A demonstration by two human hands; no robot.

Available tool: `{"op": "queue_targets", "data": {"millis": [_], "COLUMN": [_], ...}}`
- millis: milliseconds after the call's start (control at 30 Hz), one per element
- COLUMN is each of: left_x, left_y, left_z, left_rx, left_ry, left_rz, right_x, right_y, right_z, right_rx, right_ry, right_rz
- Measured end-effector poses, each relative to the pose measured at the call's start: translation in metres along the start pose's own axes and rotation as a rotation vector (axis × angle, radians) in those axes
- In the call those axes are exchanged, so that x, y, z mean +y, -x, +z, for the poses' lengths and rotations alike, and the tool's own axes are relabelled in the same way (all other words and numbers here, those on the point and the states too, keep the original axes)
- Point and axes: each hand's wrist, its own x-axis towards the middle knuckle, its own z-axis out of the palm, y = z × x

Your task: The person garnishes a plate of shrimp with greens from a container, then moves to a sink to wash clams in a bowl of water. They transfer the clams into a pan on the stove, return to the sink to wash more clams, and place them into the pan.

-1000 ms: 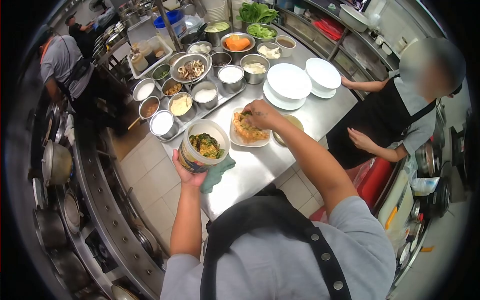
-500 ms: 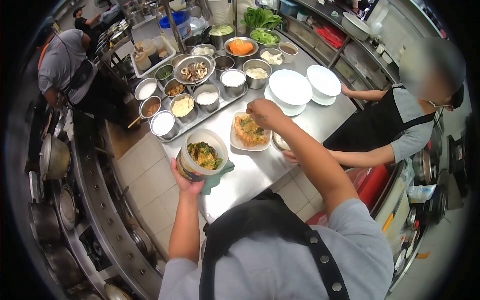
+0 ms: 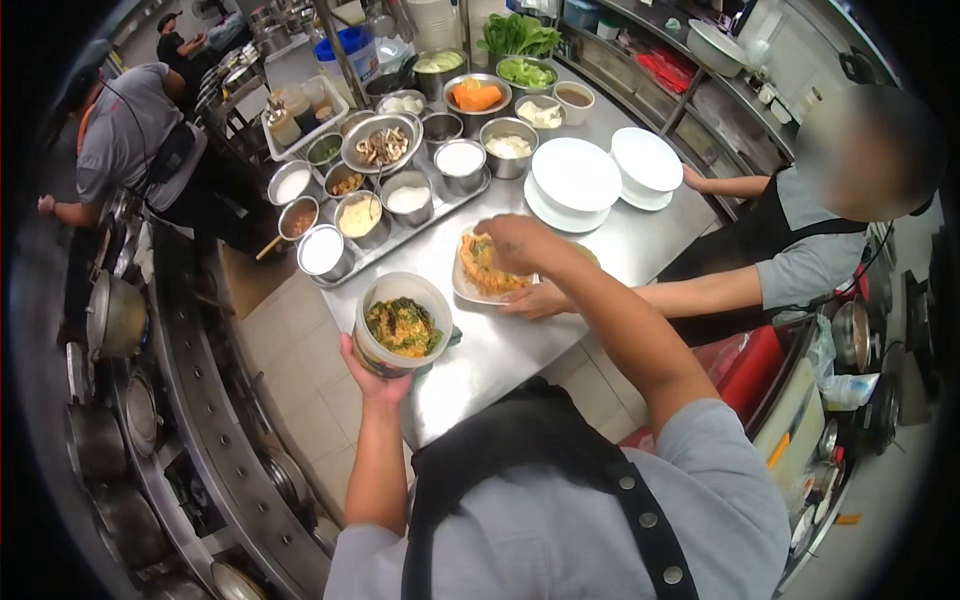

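Observation:
My left hand (image 3: 375, 378) is wrapped round a translucent plastic tub (image 3: 365, 345), tilted so its mouth faces me. Inside are yellow crumbs mixed with dark green leaves (image 3: 402, 328). My right hand (image 3: 520, 245) hangs over a white plate (image 3: 482, 297) heaped with orange-yellow food (image 3: 478, 268). Its fingers are curled down and bunched; their tips, and anything in them, are hard to make out. A co-worker's hand (image 3: 540, 301) touches the plate's near right edge, just under my right forearm. Behind the tub, part of a green cloth (image 3: 456, 337) lies on the table.
Beyond the plate stand stacked white bowls on plates (image 3: 572, 172) and another white bowl (image 3: 645, 160). A metal tray (image 3: 405, 232) with several ingredient tins lies along the left. The co-worker (image 3: 810, 240) stands at the right; another person (image 3: 140, 130) is at the far left.
The co-worker's hand has moved left onto the plate's edge. The plate has shifted slightly left. My right hand has dipped lower over the food, and the tub's mouth has turned more towards me.

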Motion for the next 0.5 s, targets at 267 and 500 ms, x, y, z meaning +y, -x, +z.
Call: {"op": "queue_targets", "data": {"millis": [267,500], "left_x": [0.014,0.065], "left_y": [0.019,0.034], "left_z": [-0.006,-0.035], "left_rx": [-0.023,0.063], "left_ry": [0.102,0.145], "left_rz": [0.068,0.205], "right_x": [-0.084,-0.098], "right_y": [0.037,0.147], "right_z": [-0.005,0.039], "right_rx": [0.359,-0.219], "right_ry": [-0.259,-0.323], "right_rz": [-0.217,-0.063]}}
